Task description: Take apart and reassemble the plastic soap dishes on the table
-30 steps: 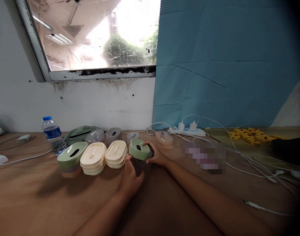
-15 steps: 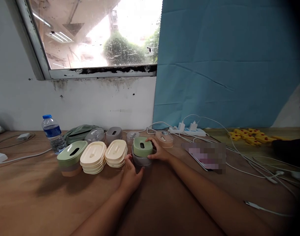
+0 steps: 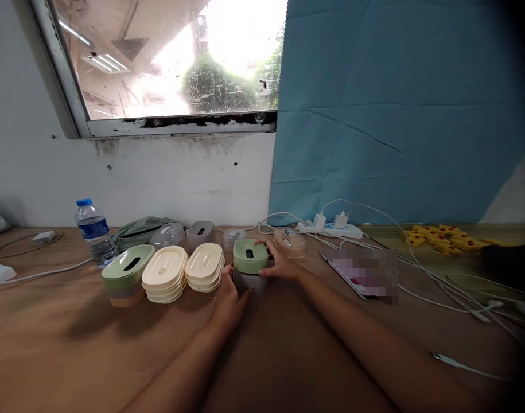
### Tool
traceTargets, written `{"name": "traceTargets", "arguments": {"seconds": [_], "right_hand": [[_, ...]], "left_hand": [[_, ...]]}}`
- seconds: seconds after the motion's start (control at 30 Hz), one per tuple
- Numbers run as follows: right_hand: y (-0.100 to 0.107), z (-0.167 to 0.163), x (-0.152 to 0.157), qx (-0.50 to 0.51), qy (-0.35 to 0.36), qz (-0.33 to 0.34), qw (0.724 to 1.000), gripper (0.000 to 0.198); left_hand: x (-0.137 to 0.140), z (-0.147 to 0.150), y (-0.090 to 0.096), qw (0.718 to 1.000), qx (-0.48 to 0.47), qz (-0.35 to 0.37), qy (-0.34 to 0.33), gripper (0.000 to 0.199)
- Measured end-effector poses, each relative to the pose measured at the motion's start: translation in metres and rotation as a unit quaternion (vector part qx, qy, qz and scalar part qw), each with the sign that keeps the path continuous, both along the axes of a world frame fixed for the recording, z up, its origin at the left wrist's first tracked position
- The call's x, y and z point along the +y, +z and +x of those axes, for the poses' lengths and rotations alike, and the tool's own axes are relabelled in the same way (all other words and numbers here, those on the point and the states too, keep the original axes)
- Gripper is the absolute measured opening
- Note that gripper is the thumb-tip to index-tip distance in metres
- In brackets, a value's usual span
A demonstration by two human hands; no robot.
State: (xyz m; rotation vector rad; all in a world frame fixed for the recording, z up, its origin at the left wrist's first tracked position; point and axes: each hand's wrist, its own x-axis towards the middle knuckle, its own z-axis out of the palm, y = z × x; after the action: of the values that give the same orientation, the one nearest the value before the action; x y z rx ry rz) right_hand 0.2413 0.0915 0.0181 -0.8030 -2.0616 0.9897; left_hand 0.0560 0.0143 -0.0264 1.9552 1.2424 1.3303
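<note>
A small green plastic box [image 3: 251, 254] with a dark oval slot on top sits over a grey translucent box [image 3: 250, 280]. My right hand [image 3: 279, 261] grips the green box from its right side, fingers at the back and thumb at the front. Against the grey box's left and front side, my left hand [image 3: 229, 298] is closed, steadying it. Just left stand a smaller stack of cream lids [image 3: 205, 265] and a larger stack of cream lids [image 3: 164, 272]. Beyond these is a nested stack topped by a green box [image 3: 127, 269], with grey and orange layers below.
Clear lids [image 3: 167, 234], a grey box [image 3: 200, 234] and a peach translucent lid [image 3: 289, 242] lie behind. A water bottle [image 3: 94, 232] and green pouch [image 3: 142, 229] stand at left. Right are a power strip [image 3: 331, 229], white cables, a blurred tablet-like object [image 3: 359, 275] and yellow pieces [image 3: 443, 240].
The green box has moved down and now sits lower over the grey box, covering its rim. My hands stay in nearly the same place; the view has shifted slightly.
</note>
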Motion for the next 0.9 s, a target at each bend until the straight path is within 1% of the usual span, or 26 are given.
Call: {"name": "traceTargets", "arguments": {"seconds": [0.1,0.2,0.27,0.33,0.4,0.47,0.53,0.63,0.7,0.77,0.83,0.87,0.9], "right_hand": [[-0.002,0.000,-0.002,-0.003,0.000,0.008,1.000,0.074],[-0.009,-0.002,-0.004,0.003,0.002,0.018,1.000,0.074],[-0.015,-0.004,-0.005,0.008,0.004,0.028,1.000,0.074],[-0.020,-0.006,-0.004,0.013,0.000,0.042,0.999,0.075],[-0.024,-0.008,-0.003,0.018,-0.007,0.056,0.998,0.076],[-0.027,-0.013,-0.002,0.024,-0.010,0.065,0.998,0.080],[-0.030,-0.018,0.001,0.031,-0.012,0.072,0.997,0.086],[-0.035,-0.023,0.008,0.036,-0.027,0.086,0.995,0.099],[-0.035,-0.021,0.015,0.041,-0.059,0.097,0.993,0.101],[-0.032,-0.013,0.024,0.050,-0.121,0.108,0.985,0.090],[-0.027,0.002,0.032,0.059,-0.215,0.120,0.967,0.073],[-0.025,0.011,0.036,0.060,-0.269,0.127,0.953,0.070],[-0.023,0.020,0.038,0.055,-0.321,0.131,0.936,0.071]], "left_hand": [[0.000,-0.001,-0.002,1.000,0.004,0.010,-0.002,0.048],[-0.004,-0.002,-0.001,0.999,0.012,0.025,0.028,0.046],[-0.010,-0.001,0.002,0.996,0.053,0.046,0.051,0.043],[-0.017,0.001,0.006,0.986,0.112,0.085,0.085,0.041],[-0.025,0.004,0.011,0.969,0.163,0.140,0.125,0.040],[-0.031,0.007,0.013,0.951,0.197,0.187,0.151,0.040],[-0.034,0.010,0.015,0.941,0.214,0.206,0.159,0.040],[-0.035,0.012,0.015,0.943,0.217,0.195,0.161,0.040],[-0.034,0.011,0.016,0.946,0.210,0.185,0.160,0.040],[-0.033,0.010,0.016,0.949,0.203,0.181,0.162,0.038],[-0.032,0.010,0.017,0.950,0.199,0.180,0.162,0.036],[-0.033,0.010,0.017,0.950,0.199,0.179,0.160,0.036],[-0.033,0.011,0.017,0.951,0.200,0.179,0.156,0.036]]}}
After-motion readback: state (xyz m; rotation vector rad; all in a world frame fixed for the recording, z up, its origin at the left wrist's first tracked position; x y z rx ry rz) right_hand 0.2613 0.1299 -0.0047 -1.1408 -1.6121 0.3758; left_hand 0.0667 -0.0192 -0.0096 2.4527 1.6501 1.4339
